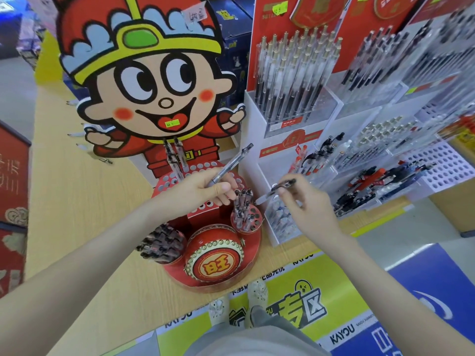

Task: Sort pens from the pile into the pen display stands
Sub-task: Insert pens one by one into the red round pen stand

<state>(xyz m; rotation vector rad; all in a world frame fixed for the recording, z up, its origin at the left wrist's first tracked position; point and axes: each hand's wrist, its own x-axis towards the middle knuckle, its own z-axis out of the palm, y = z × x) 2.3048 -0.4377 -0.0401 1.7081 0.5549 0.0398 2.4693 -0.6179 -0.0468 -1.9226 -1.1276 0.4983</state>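
Note:
My left hand (205,188) pinches a clear pen (232,164) that slants up to the right, above the red display stand (213,253). My right hand (305,201) pinches a second pen (276,190) with a dark cap, its tip pointing left toward the small round holder (246,217), where several pens stand in holes. Another round holder (162,242) on the stand's left is packed with dark pens. Two pens (176,160) stand in the rear perforated tier. A loose pile of mixed pens (372,181) lies in a clear tray to the right.
A big cartoon cardboard figure (154,80) rises behind the red stand. White and clear acrylic racks (290,80) full of pens fill the right side, with a perforated white board (447,165). A clear box of refills (280,219) sits beside the stand. The wooden counter (84,201) extends left.

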